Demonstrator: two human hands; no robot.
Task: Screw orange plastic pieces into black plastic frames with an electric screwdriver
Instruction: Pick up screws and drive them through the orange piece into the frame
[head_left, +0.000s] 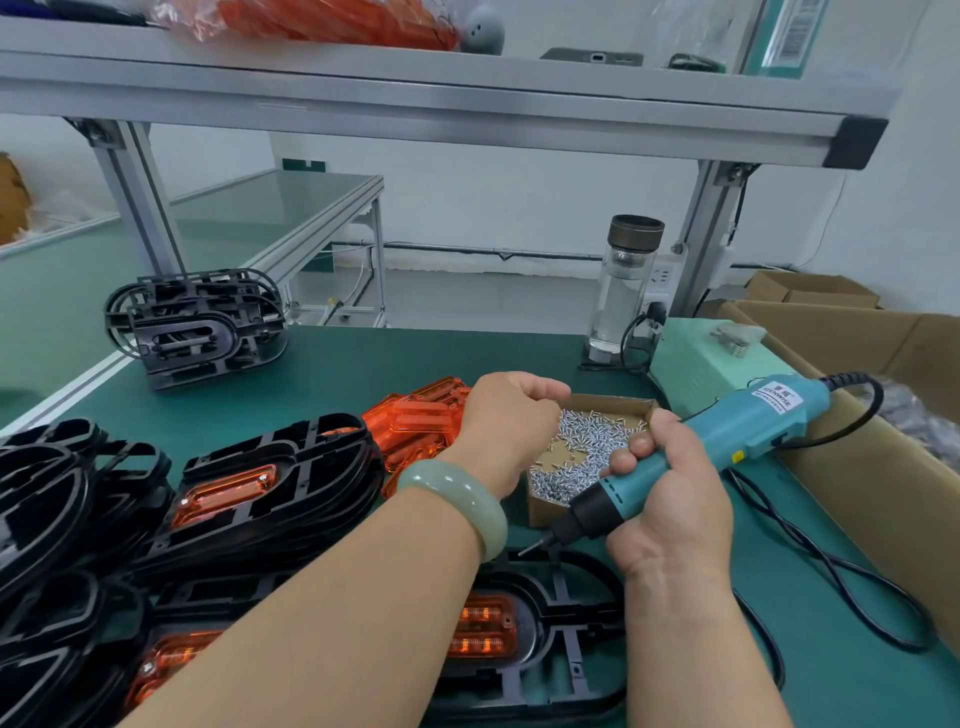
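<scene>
My right hand grips a teal electric screwdriver, its bit pointing down-left just above a black frame with an orange piece seated in it, near the table's front edge. My left hand, wearing a pale green bangle, hovers with curled fingers over a small cardboard box of screws; whether it holds a screw is hidden. Loose orange pieces lie left of the box. Black frames fitted with orange pieces are stacked at the left.
A stack of bare black frames stands at the back left. A glass bottle and a green power unit sit behind the screw box. Large cardboard boxes line the right edge. The screwdriver's black cable loops over the green mat.
</scene>
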